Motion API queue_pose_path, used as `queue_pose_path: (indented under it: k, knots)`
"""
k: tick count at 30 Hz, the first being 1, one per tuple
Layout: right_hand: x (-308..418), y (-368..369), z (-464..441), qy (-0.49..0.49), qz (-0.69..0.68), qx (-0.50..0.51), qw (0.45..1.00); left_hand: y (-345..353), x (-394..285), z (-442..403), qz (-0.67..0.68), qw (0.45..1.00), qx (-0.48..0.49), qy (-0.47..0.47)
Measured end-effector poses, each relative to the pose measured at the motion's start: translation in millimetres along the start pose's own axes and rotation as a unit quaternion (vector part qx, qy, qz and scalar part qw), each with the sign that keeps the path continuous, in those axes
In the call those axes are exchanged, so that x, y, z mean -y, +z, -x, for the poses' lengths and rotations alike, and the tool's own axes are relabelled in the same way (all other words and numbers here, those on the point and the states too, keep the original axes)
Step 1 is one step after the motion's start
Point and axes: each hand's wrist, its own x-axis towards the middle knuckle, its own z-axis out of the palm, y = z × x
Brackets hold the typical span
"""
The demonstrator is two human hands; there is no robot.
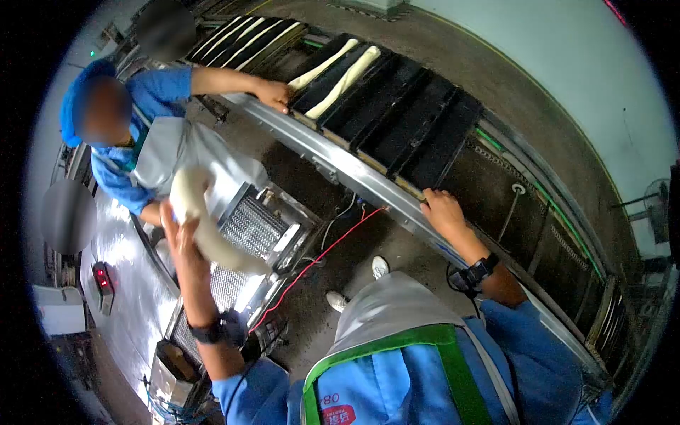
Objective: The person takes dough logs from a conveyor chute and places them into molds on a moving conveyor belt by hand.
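Observation:
A long pale dough roll point(202, 219), smeared by motion, bends downward beside my left hand point(182, 237), which holds it above the mesh conveyor point(251, 219). My right hand point(446, 216) has its fingers curled over the near edge of a black cloth-lined tray point(432, 127). Two twisted dough strips point(343, 81) lie in the tray's grooves to the left. Close to them, a co-worker's hand point(273, 93) touches the tray edge. That person's other hand is partly hidden near the dough roll.
A metal rail point(319, 138) runs along the near side of the trays. Farther back, another black tray holds several dough strips point(244, 39). A shiny steel table point(131, 304) stands at left, with a red-lit display point(103, 278). A red cable point(312, 265) crosses the gap above the floor.

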Motion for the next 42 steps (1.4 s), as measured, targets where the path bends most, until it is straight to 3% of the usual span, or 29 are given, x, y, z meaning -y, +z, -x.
queue_pose_path:
  k: [3, 5, 6, 10, 11, 13, 15, 16, 19, 22, 25, 26, 27, 28, 29, 31, 33, 34, 35, 36, 39, 41, 42]
  knots:
    - [-5.9, -5.6, 1.8, -0.025, -0.028, -0.011, 0.999, 111.5, -15.7, -33.7, -0.015, 0.986, 0.125, 0.112]
    - [-10.6, 0.0, 1.9, -0.001, -0.028, 0.008, 1.000, 177.4, -25.3, -49.5, -0.084, 0.951, 0.280, 0.098]
    - [-10.4, -0.8, 1.0, -0.004, -0.034, 0.005, 0.999, 209.9, -14.9, -61.8, -0.113, 0.937, 0.307, 0.124]
    - [-10.8, -6.4, -1.6, -0.012, -0.049, -0.003, 0.999, 318.8, 119.5, -94.0, -0.246, 0.882, 0.376, 0.141]
    - [-13.3, -5.7, -3.1, -0.019, -0.059, -0.016, 0.998, 330.9, 143.9, -92.3, -0.301, 0.856, 0.393, 0.152]
    - [-15.4, -15.8, -5.7, -0.003, -0.043, -0.012, 0.999, 328.4, 146.9, -77.6, -0.486, 0.745, 0.440, 0.124]
    - [-18.5, -25.1, -13.4, 0.025, -0.077, 0.027, 0.996, 316.8, 144.9, -64.0, -0.537, 0.713, 0.433, 0.128]
    - [-26.0, -18.6, -13.0, -0.012, -0.076, -0.023, 0.997, 315.1, 144.4, -57.1, -0.588, 0.678, 0.421, 0.133]
    - [-26.7, -19.4, -18.1, -0.021, -0.109, -0.009, 0.994, 323.4, 154.9, -59.1, -0.645, 0.639, 0.393, 0.150]
    - [-26.1, -6.5, -17.9, -0.031, -0.084, -0.036, 0.995, 323.1, 158.1, -56.5, -0.633, 0.651, 0.370, 0.196]
    - [-20.0, -4.8, -26.1, -0.035, -0.107, -0.008, 0.994, 310.4, 155.7, -54.7, -0.633, 0.667, 0.352, 0.173]
    - [-14.5, -11.9, -29.1, -0.016, -0.127, 0.001, 0.992, 297.6, 141.2, -46.7, -0.613, 0.671, 0.337, 0.245]
    - [-8.6, -19.1, -32.6, -0.017, -0.100, 0.029, 0.994, 285.2, 149.4, -44.0, -0.591, 0.704, 0.313, 0.239]
    - [-11.3, -12.2, -30.7, -0.040, -0.142, -0.004, 0.989, 264.8, 152.9, -37.9, -0.462, 0.778, 0.288, 0.313]
    - [-7.1, -22.6, -29.5, -0.040, -0.166, 0.009, 0.985, 249.4, 139.5, -27.1, -0.505, 0.774, 0.297, 0.240]
    - [-12.4, -11.5, -30.0, -0.030, -0.150, 0.045, 0.987, 195.7, 133.3, -6.0, -0.496, 0.786, 0.263, 0.260]
    - [-17.8, -9.3, -31.0, -0.043, -0.132, 0.062, 0.988, 135.7, 138.7, 13.9, -0.483, 0.803, 0.165, 0.309]
    - [-15.4, -9.3, -32.6, -0.021, -0.156, 0.075, 0.985, 101.8, 142.4, 22.2, -0.498, 0.809, 0.144, 0.279]
    - [-13.6, -11.2, -32.9, -0.015, -0.127, 0.076, 0.989, 67.2, 130.8, 35.0, -0.483, 0.843, 0.177, 0.158]
    - [-13.7, -11.7, -36.5, -0.016, -0.151, 0.080, 0.985, 34.1, 140.7, 46.0, -0.490, 0.851, 0.157, 0.102]
    - [-7.9, -23.5, -34.6, -0.043, -0.111, 0.075, 0.990, -62.3, 154.0, 98.3, -0.526, 0.849, -0.001, 0.047]
    - [-1.7, -30.9, -35.2, -0.026, -0.063, 0.066, 0.995, -119.4, 161.5, 132.4, -0.499, 0.862, -0.072, -0.044]
    - [-10.2, -22.1, -43.0, -0.042, -0.063, 0.067, 0.995, -140.1, 158.4, 149.9, -0.499, 0.857, -0.127, -0.002]
